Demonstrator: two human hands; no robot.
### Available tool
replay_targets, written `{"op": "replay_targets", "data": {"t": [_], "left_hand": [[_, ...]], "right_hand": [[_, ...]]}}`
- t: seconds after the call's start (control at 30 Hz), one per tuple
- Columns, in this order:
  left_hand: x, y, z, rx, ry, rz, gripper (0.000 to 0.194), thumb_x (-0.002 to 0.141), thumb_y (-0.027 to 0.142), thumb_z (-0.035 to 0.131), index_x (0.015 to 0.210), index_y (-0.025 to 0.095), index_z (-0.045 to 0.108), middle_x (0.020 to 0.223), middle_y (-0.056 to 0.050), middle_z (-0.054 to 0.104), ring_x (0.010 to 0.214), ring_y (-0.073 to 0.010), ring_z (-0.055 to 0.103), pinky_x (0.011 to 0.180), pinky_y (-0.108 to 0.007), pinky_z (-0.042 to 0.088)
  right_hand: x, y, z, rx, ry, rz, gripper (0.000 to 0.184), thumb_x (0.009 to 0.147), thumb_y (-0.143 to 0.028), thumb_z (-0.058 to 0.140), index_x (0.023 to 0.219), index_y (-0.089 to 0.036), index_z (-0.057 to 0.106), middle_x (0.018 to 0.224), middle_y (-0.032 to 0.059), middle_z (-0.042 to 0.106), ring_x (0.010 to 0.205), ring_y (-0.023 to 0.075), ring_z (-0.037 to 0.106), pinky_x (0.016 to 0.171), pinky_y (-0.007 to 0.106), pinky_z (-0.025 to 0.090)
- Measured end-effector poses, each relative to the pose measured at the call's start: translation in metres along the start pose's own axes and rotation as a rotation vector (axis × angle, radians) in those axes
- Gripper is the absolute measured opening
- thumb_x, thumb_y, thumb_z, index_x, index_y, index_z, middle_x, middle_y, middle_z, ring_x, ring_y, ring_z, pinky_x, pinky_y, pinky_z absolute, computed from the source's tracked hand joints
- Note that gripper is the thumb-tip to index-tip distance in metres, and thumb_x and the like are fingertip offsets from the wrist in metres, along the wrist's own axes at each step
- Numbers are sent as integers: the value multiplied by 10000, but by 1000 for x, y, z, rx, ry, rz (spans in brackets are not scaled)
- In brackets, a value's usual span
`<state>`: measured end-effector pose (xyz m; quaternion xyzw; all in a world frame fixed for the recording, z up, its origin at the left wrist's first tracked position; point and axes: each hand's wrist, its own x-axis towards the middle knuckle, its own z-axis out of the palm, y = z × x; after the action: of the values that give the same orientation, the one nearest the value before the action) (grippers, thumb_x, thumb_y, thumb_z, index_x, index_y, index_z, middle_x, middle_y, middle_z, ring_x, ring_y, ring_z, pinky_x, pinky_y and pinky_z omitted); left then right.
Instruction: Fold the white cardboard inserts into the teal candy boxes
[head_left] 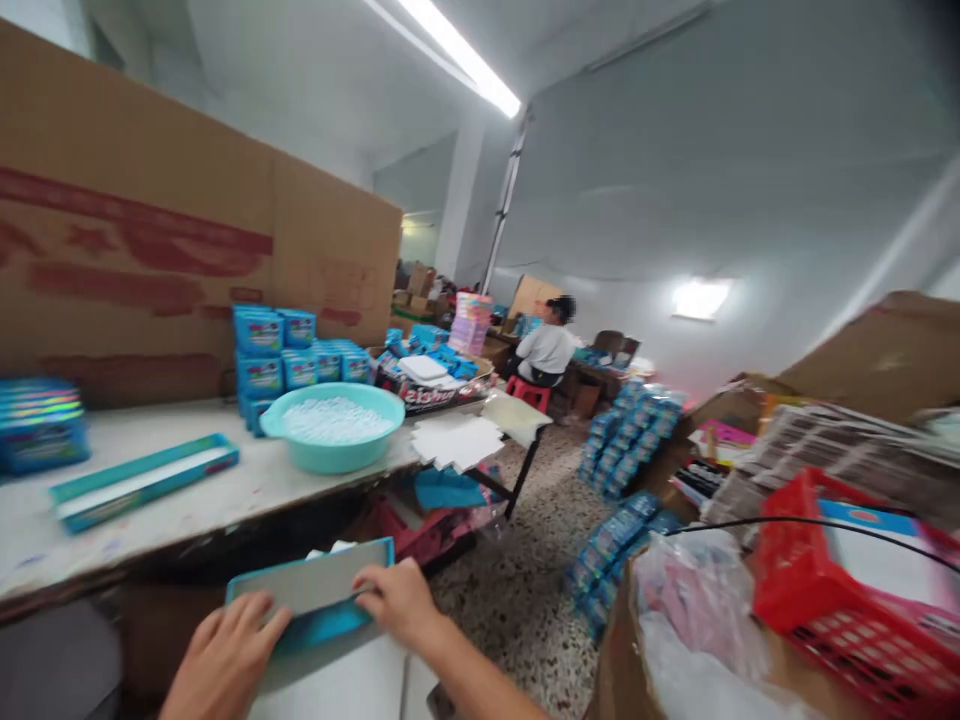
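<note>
Low in front of me is a long, shallow blue cardboard box point(315, 583) with a grey inside, tilted toward me. My left hand point(229, 640) grips its near left end, fingers bent over the edge. At the right end my right hand point(401, 600) pinches the cardboard between thumb and fingers. White sheets point(337, 680) lie below the box. Up on the table, a similar long blue tray point(146, 480) lies at the left, and a turquoise basin point(337, 455) full of small white pieces stands to its right.
Stacked blue packets point(259, 360) stand behind the basin, before a big cardboard sheet point(187, 250). White cards point(457, 440) lie at the table's right end. Shrink-wrapped blue packs point(615, 550) and a red crate point(832, 610) are to the right. A person point(546, 345) sits farther back.
</note>
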<state>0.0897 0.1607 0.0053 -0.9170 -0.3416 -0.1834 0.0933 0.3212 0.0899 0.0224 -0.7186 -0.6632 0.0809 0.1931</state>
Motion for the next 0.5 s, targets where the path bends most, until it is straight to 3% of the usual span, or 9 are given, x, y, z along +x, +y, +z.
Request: {"op": "replay_targets", "data": {"t": [0.07,0.13,0.23,0.37,0.43,0.5], "left_hand": [[-3,9,-12,50,-2,93,397,807,23,438,1032,255,669,1157,-56,646,1078,-225,567,941,-379,391],[-5,18,-20,46,-52,187,264,860,124,482,1034,211,661,1049,-60,674,981,-213,588,912,-346,405],[-8,25,-25,66,-127,221,201,858,176,536,1027,160,645,1002,-78,667,953,-224,581,877,-342,427],[-7,27,-27,85,-270,188,204,844,73,478,906,154,655,896,-74,663,897,-207,599,822,-317,462],[-8,22,-23,61,-320,152,251,815,42,463,861,170,673,888,-72,680,886,-201,622,818,-310,486],[-8,9,-6,27,-317,87,320,783,45,450,880,219,701,951,-54,707,940,-201,643,862,-318,503]], "right_hand": [[-3,-1,-2,-35,-12,-13,136,852,-304,617,967,-318,688,894,-54,738,882,127,647,794,239,356],[-7,-1,3,-34,-43,-42,129,860,-274,603,948,-303,692,887,-43,734,884,131,638,799,256,343],[-13,0,12,-7,-75,-80,131,872,-257,581,924,-276,700,883,-2,714,890,153,613,818,304,328],[-21,-2,18,-121,147,-229,128,869,-237,578,846,-260,701,1002,46,661,975,192,547,875,376,317],[-21,-3,21,-190,224,-387,90,846,-284,614,836,-225,681,1010,61,658,946,195,551,866,370,354],[-14,-2,30,-243,195,-476,357,696,-521,721,810,-189,655,901,61,672,850,208,576,777,341,421]]}}
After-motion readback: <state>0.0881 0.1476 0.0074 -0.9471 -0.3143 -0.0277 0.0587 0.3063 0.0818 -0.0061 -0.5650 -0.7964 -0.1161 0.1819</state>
